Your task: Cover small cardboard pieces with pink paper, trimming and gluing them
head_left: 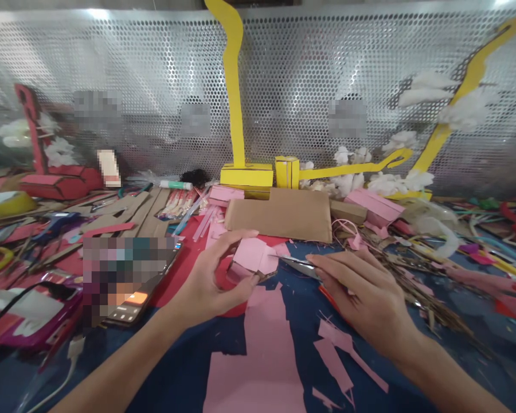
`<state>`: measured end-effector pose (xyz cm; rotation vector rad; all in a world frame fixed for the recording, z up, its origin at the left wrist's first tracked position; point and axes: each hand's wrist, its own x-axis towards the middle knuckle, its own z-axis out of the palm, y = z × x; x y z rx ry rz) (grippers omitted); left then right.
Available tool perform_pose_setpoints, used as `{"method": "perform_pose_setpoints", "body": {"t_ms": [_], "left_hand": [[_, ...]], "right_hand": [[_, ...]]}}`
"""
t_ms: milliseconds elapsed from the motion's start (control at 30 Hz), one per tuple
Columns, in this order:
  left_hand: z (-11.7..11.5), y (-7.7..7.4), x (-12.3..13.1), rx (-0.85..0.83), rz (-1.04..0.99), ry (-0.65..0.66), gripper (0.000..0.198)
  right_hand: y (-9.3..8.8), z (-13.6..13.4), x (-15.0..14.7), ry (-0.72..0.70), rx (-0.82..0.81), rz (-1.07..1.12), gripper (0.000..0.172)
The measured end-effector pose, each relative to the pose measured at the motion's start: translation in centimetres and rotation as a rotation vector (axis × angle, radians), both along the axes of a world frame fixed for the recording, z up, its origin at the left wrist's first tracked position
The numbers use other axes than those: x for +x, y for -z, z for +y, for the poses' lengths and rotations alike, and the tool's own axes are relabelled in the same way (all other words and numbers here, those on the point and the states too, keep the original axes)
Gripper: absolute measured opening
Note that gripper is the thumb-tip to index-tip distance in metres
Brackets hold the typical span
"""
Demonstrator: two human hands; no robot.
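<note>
Near the middle, my left hand [217, 281] grips a small pink paper-covered box [253, 257] with brown cardboard edges, thumb below and fingers behind it. My right hand [361, 287] holds a pair of scissors [301, 265] by the handle side, the metal blades pointing left at the box's right edge; the orange-red handle shows partly under the palm. Under the hands a long cut sheet of pink paper [269, 350] lies on the dark blue surface. Pink paper scraps [333, 364] lie to its right, and red paper [172, 281] lies to its left.
A phone [146, 287] leans at the left, by a white cable [71, 350]. Behind the hands stand a brown cardboard piece [284, 215] and a yellow box with a tall wavy strip [234, 115]. A perforated metal panel [275, 69] spans the back. Twigs [438, 310] lie right.
</note>
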<state>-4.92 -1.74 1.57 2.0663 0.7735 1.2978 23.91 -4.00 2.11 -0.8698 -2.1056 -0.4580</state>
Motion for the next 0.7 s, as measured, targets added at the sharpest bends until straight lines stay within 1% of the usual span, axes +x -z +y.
{"method": "perform_pose_setpoints", "body": {"t_ms": [200,333,533,700], "left_hand": [[-0.02,0.04,-0.11,0.007,0.017,-0.003,0.063],[0.0,0.03,-0.1,0.017,0.022,-0.004,0.063],[-0.15,-0.08,0.1,0.012,0.029,0.005,0.062],[-0.16,-0.11,0.14,0.008,0.025,-0.006,0.06]], "right_hand": [[0.0,0.0,-0.1,0.002,-0.028,0.027,0.028],[-0.02,-0.12,-0.18,0.033,0.006,0.087,0.028],[-0.03,-0.21,-0.36,0.027,-0.018,0.019,0.027],[-0.07,-0.26,-0.4,0.029,0.003,0.037,0.027]]}}
